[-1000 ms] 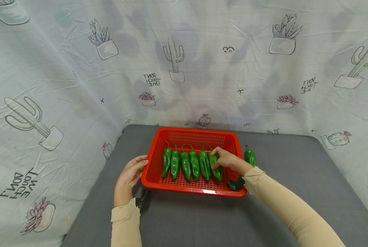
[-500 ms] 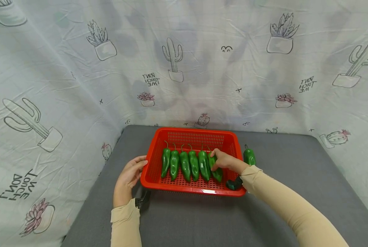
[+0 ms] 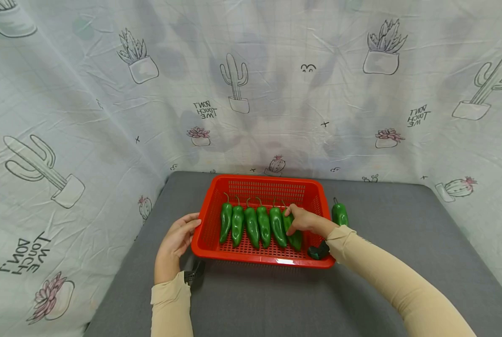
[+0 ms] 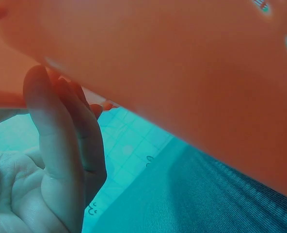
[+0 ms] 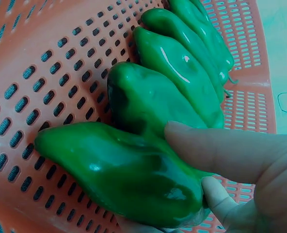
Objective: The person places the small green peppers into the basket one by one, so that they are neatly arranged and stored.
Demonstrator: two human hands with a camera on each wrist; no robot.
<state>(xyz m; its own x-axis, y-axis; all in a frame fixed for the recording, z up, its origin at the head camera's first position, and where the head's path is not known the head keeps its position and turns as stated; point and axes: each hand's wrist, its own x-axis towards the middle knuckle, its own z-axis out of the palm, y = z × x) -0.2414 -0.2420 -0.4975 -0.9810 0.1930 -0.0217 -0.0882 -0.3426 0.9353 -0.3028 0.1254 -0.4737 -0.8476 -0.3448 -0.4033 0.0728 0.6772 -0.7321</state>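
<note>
A red plastic basket with slotted walls and floor sits on the grey table. My left hand grips its left rim, thumb on top and fingers beneath. Several green peppers lie side by side in the basket, stems toward the back wall. At the right end of this row, my right hand holds a green pepper between thumb and fingers; the hand hides part of it in the head view. Close beside it lies the neighbouring pepper.
Outside the basket, another green pepper lies on the grey table to the right, partly hidden by the right forearm. A white curtain with cactus drawings rises behind and at both sides.
In the right hand, the end pepper has shifted slightly toward the left and front. My left hand has kept its grip on the rim, and the other peppers lie as before.
</note>
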